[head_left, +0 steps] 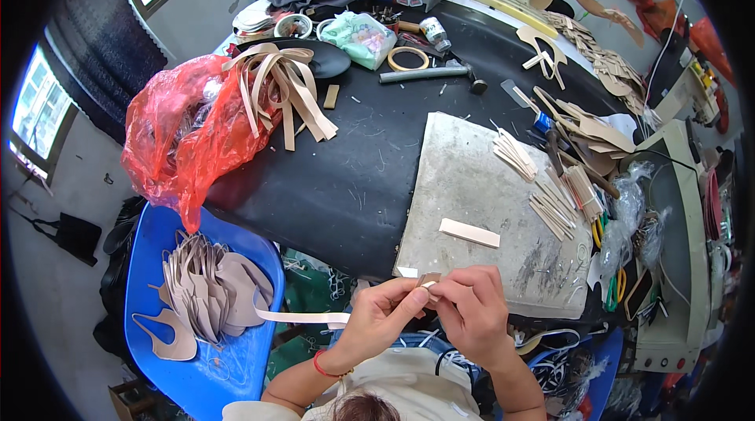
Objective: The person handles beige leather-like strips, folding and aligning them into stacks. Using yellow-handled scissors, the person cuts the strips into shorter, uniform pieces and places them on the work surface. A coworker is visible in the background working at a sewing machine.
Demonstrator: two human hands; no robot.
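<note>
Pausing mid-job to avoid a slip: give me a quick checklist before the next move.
1. Left hand on the small piece: ok, pinching it.
2. Right hand on the same piece: ok, fingertips pinched at it.
3. Flat strip apart from the hands: ok, it lies alone on the board.
4. Board bare: not ok, thin strips lie on its right side.
5. Hammer away from the hands: ok, it lies far back on the black tabletop.
6. Long strip joined to the piece: cannot tell, the left hand hides where it leads.
</note>
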